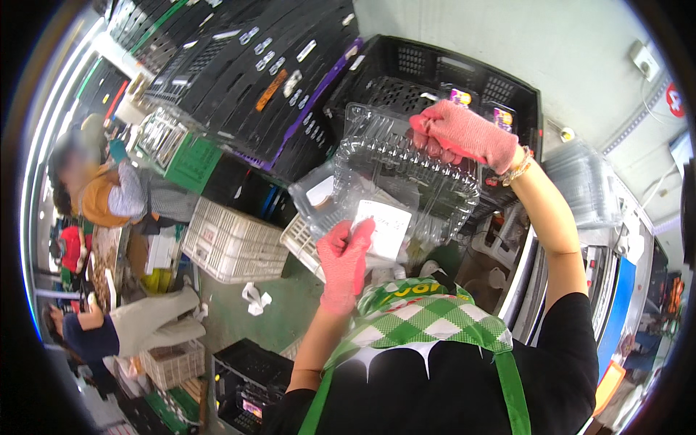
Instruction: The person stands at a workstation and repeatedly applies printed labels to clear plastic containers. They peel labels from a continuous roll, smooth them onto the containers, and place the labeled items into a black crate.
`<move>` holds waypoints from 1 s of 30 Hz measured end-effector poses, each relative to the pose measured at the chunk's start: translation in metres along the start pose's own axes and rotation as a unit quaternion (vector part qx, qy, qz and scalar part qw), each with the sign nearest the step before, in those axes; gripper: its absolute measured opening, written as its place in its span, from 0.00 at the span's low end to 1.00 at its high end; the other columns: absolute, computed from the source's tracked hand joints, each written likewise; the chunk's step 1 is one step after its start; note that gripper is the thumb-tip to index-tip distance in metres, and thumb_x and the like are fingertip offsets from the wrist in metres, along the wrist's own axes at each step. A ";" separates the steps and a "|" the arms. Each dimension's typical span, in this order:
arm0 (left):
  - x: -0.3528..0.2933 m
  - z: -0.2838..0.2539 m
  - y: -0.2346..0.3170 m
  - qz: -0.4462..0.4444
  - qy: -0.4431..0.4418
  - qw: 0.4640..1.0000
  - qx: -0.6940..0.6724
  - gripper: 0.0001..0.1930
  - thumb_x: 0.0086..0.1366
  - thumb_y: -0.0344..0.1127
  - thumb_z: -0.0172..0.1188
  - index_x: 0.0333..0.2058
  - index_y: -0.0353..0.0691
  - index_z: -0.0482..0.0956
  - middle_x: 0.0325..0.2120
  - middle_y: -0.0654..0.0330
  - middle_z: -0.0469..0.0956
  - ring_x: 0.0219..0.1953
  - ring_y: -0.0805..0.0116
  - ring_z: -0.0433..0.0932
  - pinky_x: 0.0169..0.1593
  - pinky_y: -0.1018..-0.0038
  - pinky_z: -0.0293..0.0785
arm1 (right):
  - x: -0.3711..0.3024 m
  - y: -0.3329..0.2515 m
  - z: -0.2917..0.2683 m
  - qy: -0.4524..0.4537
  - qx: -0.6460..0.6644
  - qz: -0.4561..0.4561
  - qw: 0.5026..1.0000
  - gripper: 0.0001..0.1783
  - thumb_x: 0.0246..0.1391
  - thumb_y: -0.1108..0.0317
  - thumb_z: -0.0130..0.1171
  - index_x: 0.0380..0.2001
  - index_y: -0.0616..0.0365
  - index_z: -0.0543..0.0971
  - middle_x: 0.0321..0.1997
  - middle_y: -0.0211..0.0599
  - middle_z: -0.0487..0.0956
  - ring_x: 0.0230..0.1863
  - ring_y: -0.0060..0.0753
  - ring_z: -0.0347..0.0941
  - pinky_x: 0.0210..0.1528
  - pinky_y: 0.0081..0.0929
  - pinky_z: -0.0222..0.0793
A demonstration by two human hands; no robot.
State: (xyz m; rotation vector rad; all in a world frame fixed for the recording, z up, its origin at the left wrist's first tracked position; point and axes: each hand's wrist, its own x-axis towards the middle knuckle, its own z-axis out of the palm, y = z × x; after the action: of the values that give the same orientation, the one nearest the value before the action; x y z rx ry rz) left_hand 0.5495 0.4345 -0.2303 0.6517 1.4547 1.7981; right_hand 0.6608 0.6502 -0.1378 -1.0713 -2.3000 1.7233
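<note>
A: How is the clear hinged plastic clamshell tray [395,177] being supported?

B: The right hand [464,134], in a pink knit glove, is closing around its far rim; the left hand [344,261] is pinching the white label [382,226] at its near edge, so the tray is hanging open above the green checked apron [424,319].

A: Contents?

B: The tray is showing empty. The black slatted plastic crate [442,87] behind it is holding small packets.
</note>
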 end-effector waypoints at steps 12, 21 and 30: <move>0.012 0.043 -0.020 -0.027 -0.103 0.993 -0.045 0.08 0.53 0.18 0.53 0.18 0.34 0.68 0.20 0.69 0.65 0.24 0.82 0.62 0.29 0.84 0.60 | -0.048 0.021 -0.014 0.046 0.002 0.018 0.999 0.13 0.54 0.66 0.39 0.29 0.60 0.73 0.19 0.28 0.70 0.16 0.14 0.65 0.16 0.14 0.63; 0.024 0.048 -0.036 -0.045 -0.165 0.978 0.116 0.06 0.59 0.30 0.53 0.29 0.32 0.73 0.23 0.66 0.70 0.26 0.81 0.64 0.31 0.85 0.62 | -0.090 0.035 -0.031 0.254 0.075 -0.068 0.962 0.08 0.51 0.71 0.45 0.30 0.61 0.74 0.22 0.29 0.73 0.16 0.19 0.67 0.18 0.18 0.64; -0.008 0.038 -0.030 0.146 0.007 0.982 0.117 0.20 0.56 0.21 0.49 0.49 0.35 0.64 0.48 0.55 0.66 0.48 0.67 0.67 0.52 0.74 0.62 | -0.192 0.105 -0.131 0.803 -0.349 -0.086 0.475 0.08 0.54 0.72 0.46 0.38 0.53 0.72 0.27 0.30 0.77 0.26 0.20 0.73 0.29 0.18 0.67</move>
State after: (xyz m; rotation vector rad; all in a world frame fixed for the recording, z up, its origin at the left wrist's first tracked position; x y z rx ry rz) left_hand 0.5901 0.4540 -0.2496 1.0187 1.6661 1.8651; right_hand 0.9149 0.6614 -0.1164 -1.3401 -1.3092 -0.6609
